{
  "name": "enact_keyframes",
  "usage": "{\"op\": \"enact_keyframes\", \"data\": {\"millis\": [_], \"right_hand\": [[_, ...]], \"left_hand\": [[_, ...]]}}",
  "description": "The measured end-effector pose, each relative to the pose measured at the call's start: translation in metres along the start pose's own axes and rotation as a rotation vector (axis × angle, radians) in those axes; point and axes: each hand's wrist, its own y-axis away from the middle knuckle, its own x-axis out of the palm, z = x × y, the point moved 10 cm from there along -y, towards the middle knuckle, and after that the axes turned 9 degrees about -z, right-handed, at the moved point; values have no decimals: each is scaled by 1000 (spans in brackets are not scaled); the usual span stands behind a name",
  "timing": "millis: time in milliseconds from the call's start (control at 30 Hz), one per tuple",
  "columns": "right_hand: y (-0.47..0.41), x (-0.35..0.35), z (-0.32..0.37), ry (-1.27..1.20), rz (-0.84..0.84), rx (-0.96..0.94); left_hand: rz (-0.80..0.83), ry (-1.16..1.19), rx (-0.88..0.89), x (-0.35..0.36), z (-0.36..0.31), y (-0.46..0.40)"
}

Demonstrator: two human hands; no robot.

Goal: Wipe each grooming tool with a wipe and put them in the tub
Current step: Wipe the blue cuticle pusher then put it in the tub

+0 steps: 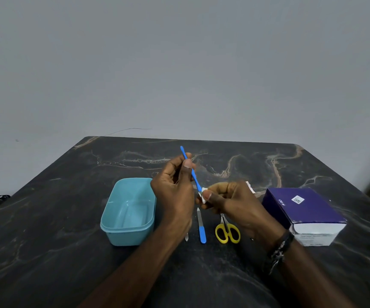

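My left hand (175, 190) pinches a thin blue grooming tool (190, 168) that slants up and to the left above the table. My right hand (230, 203) presses a small white wipe (204, 195) around the tool's lower end. An empty light-blue tub (128, 212) stands on the table just left of my left hand. Below my hands lie a nail file with a blue handle (201, 227) and yellow-handled scissors (227, 232). A metal tip of another tool (186, 237) shows from under my left wrist.
A purple and white box (304, 214) sits at the right of the dark marbled table (68, 241). A torn white wrapper (250, 186) pokes out behind my right hand. A plain grey wall rises behind the table's far edge.
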Motion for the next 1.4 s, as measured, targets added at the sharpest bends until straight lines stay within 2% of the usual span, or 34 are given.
{"op": "enact_keyframes", "data": {"millis": [167,300,567,767,933,1033,1233,1400], "right_hand": [[-2,-9,2,-39,-61,12],[-3,-10,3,-63,-89,-2],[2,5,6,-6,34,-31],[3,11,3,63,122,-29],[1,4,10,-22,32,-76],[1,1,10,-63,-8,-74],[5,15,3,29,130,-36],[3,9,5,-59,63,-16]], "left_hand": [[-19,-27,-9,-3,4,-5],[41,-90,-50,3,13,-5],[124,-148,-81,11,18,1],[121,-163,-106,9,20,0],[192,-180,-200,15,32,7],[199,-162,-198,17,29,8],[127,-146,-181,8,28,2],[202,-131,-227,16,30,7]]}}
